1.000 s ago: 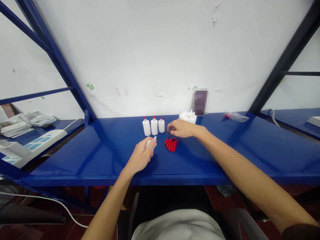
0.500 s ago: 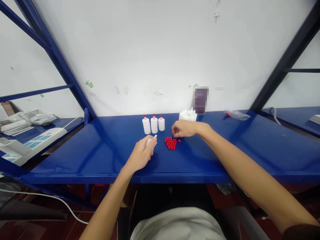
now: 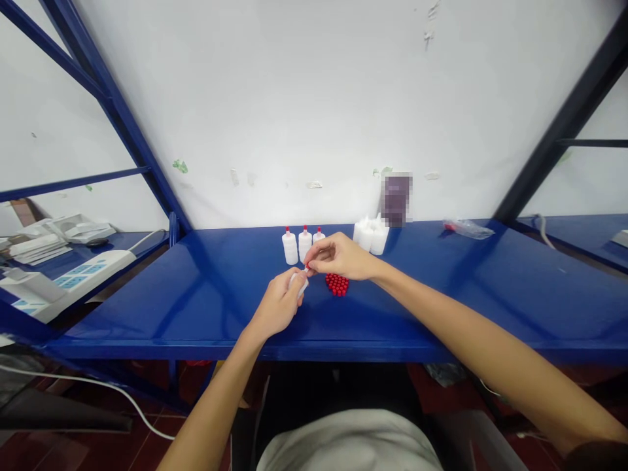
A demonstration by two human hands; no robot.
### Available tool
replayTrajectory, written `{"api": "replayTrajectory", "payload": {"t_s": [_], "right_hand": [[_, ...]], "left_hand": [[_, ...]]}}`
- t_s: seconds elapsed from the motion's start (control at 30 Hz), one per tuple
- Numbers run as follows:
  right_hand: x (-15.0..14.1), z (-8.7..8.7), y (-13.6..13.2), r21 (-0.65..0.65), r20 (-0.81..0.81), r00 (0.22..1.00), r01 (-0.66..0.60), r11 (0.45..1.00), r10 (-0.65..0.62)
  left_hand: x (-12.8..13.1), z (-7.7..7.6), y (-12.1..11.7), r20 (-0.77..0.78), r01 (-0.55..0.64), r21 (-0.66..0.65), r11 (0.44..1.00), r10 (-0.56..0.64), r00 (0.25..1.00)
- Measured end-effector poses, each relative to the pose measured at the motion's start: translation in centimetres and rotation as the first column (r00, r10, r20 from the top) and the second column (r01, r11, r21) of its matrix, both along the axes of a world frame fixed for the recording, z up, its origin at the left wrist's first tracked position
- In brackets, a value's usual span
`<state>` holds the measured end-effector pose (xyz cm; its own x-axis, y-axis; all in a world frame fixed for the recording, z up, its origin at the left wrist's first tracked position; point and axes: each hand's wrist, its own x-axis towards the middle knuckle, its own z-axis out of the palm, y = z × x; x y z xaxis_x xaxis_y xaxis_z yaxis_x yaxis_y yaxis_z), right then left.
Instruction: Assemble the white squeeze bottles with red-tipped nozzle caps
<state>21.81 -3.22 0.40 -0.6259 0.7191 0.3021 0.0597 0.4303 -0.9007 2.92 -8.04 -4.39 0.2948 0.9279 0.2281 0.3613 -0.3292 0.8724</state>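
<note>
My left hand [image 3: 279, 303] is closed around a small white bottle [image 3: 300, 284] just above the blue table [image 3: 196, 307]. My right hand [image 3: 338, 256] pinches a red cap [image 3: 307, 267] right at the tip of that bottle. A pile of several red caps [image 3: 336, 284] lies on the table just right of my hands. Three white bottles with red caps [image 3: 303, 244] stand in a row behind my hands.
A cluster of uncapped white bottles [image 3: 371, 233] stands near the wall, beside a blurred dark object [image 3: 397, 199]. A clear plastic bag [image 3: 465, 227] lies at the back right. White devices and a cable [image 3: 63, 268] sit on the left shelf. Blue frame struts [image 3: 118, 124] rise at both sides.
My right hand left the pile of red caps with one cap and moved left to the tip of the bottle in my left hand.
</note>
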Motion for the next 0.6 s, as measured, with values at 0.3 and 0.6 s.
{"api": "replayTrajectory", "payload": {"t_s": [0.3, 0.6], "right_hand": [[0.77, 0.4, 0.03, 0.089, 0.175, 0.983, -0.078, 0.993, 0.061], [0.06, 0.01, -0.07, 0.159, 0.231, 0.972, -0.076, 0.984, 0.038]], "left_hand": [[-0.09, 0.1, -0.05, -0.074, 0.015, 0.064, 0.998, -0.011, 0.997], [-0.12, -0.47, -0.16, -0.065, -0.051, 0.104, 0.993, 0.058, 0.996]]}}
